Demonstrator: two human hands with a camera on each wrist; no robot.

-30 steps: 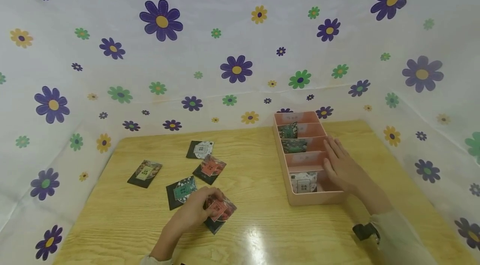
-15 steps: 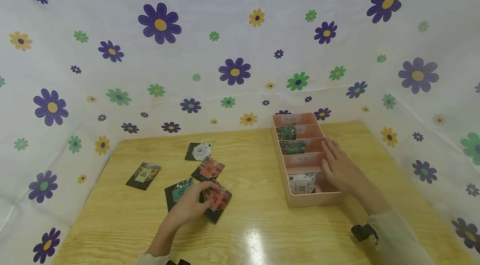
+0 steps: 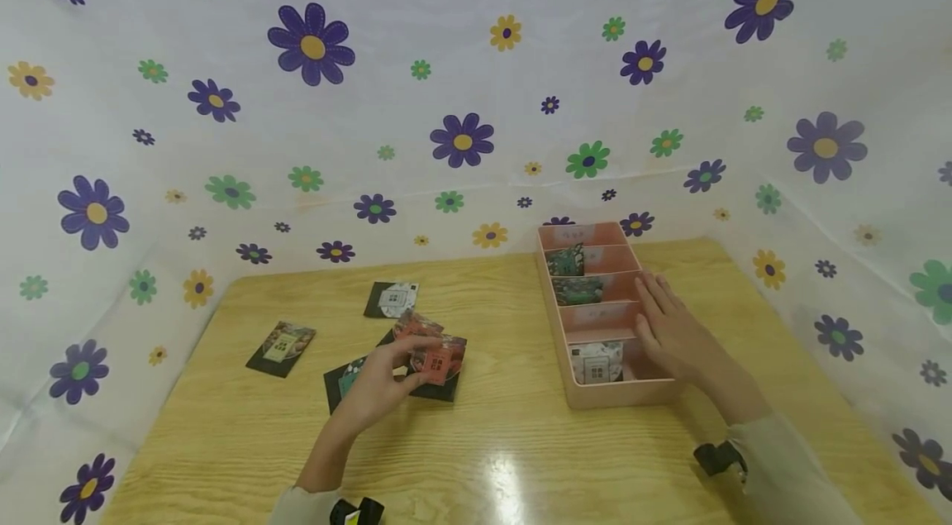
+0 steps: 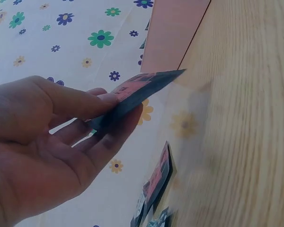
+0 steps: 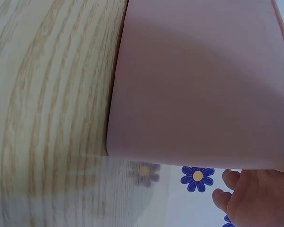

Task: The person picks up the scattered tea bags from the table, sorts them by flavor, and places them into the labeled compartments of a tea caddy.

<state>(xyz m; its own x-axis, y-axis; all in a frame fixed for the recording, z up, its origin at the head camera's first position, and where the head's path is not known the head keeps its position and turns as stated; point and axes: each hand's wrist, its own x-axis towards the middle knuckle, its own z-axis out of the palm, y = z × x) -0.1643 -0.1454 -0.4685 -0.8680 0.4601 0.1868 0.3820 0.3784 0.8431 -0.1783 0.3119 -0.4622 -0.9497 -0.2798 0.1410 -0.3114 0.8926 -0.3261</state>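
Observation:
My left hand (image 3: pixel 375 388) pinches a flat sachet with a red label (image 3: pixel 446 364) between thumb and fingers. In the left wrist view this sachet (image 4: pixel 149 92) is tilted and raised off the table. Behind it lies another red-labelled sachet (image 3: pixel 416 323), and a green-labelled sachet (image 3: pixel 336 394) is partly hidden by my left hand. My right hand (image 3: pixel 677 343) rests with fairly straight fingers on the right rim of a pink compartment box (image 3: pixel 625 395). Inside the box are a white sachet (image 3: pixel 597 362) in the front compartment and two green sachets (image 3: pixel 580 290) farther back.
A white-labelled sachet (image 3: pixel 394 299) lies at the back of the wooden table (image 3: pixel 513 417), and a yellow-labelled sachet (image 3: pixel 283 349) lies at the left. A flower-patterned sheet (image 3: pixel 387 103) surrounds the table at the back and sides.
The left hand has lifted the red-labelled sachet and carried it slightly away from the table's front, now covering more of the green-labelled sachet. The right hand has stayed on the box.

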